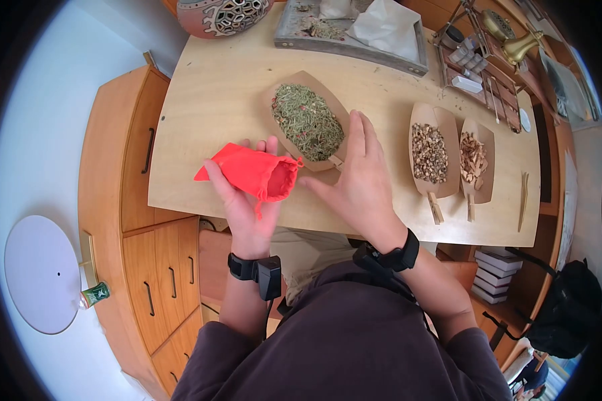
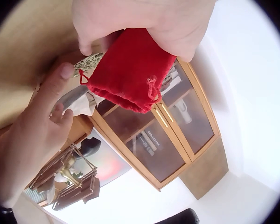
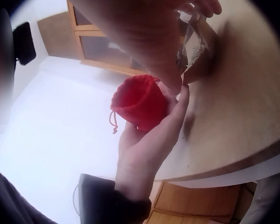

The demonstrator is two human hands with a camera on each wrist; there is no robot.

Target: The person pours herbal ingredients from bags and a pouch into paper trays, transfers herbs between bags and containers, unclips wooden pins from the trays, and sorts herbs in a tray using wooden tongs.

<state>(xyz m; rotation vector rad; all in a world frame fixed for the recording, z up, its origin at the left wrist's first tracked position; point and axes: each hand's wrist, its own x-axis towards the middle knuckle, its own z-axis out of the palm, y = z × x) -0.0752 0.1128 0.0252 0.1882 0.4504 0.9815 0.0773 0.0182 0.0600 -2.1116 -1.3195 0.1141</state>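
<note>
A red drawstring pouch (image 1: 253, 172) lies across my left hand (image 1: 251, 217), which grips it between thumb and fingers. The pouch's mouth gapes toward the right, and its cords dangle, as the right wrist view shows of the pouch (image 3: 142, 102). My right hand (image 1: 362, 184) is held just right of the pouch, fingers extended and thumb spread away, with nothing in it. Its fingers overlap the edge of a brown paper tray (image 1: 269, 120) heaped with dried green herb (image 1: 306, 120). A wooden clothespin (image 1: 336, 162) sits at that tray's near end, partly behind the right hand.
Two more paper trays, one with brownish chopped pieces (image 1: 429, 154) and one with pale slices (image 1: 473, 160), stand to the right with clothespins. Wooden tweezers (image 1: 523, 200) lie near the right edge. A grey wooden tray (image 1: 354, 50) and a rack (image 1: 478, 67) are at the back.
</note>
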